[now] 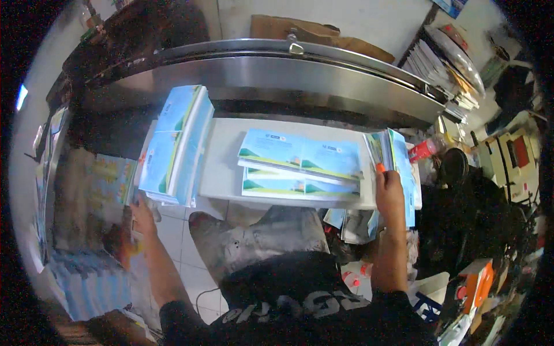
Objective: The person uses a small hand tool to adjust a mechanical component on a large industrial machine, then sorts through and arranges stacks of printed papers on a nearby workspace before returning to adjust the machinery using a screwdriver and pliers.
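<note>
A tall stack of blue and green printed booklets [173,138] stands at the left end of a white narrow table [222,155]. My left hand [142,216] is at this stack's near left corner; its fingers are partly hidden and blurred. In the middle lie lower piles of the same printed sheets [300,153], partly overlapping. My right hand [390,187] is closed at the right end, beside another upright bundle of booklets [398,150]. A small bright orange piece [380,168] shows at its fingertips; I cannot make out what it is.
A long metal rail [259,72] runs behind the table. Beyond the right end lies a bottle with a red label [424,149]. More stacked blue sheets [92,285] sit at the lower left. An orange and white box [478,288] stands at the lower right.
</note>
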